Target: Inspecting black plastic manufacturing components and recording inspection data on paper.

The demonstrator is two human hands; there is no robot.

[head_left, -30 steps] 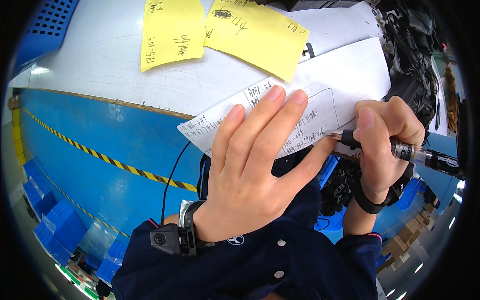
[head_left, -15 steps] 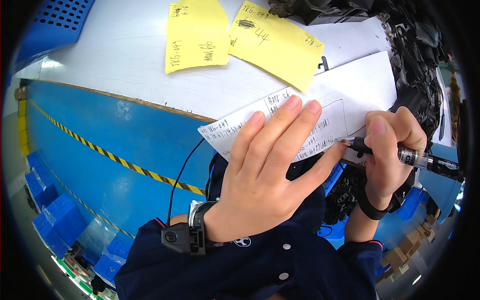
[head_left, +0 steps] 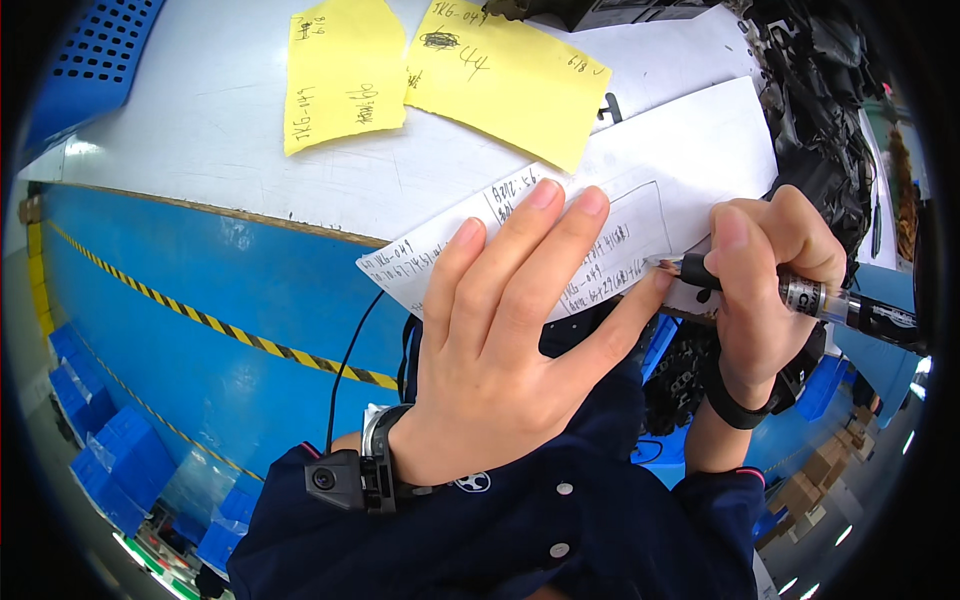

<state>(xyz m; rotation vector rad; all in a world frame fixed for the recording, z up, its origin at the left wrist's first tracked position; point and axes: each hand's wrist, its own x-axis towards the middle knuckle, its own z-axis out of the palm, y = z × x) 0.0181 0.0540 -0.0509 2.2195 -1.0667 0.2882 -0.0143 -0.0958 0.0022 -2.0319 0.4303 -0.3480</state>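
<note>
Pressing under the left hand (head_left: 500, 350), the paper slip (head_left: 520, 240) meets the right hand's (head_left: 760, 280) pen (head_left: 800, 295).

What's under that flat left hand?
The left hand presses a white handwritten paper slip overhanging the white table; the writing beneath the fingers is covered.
</note>
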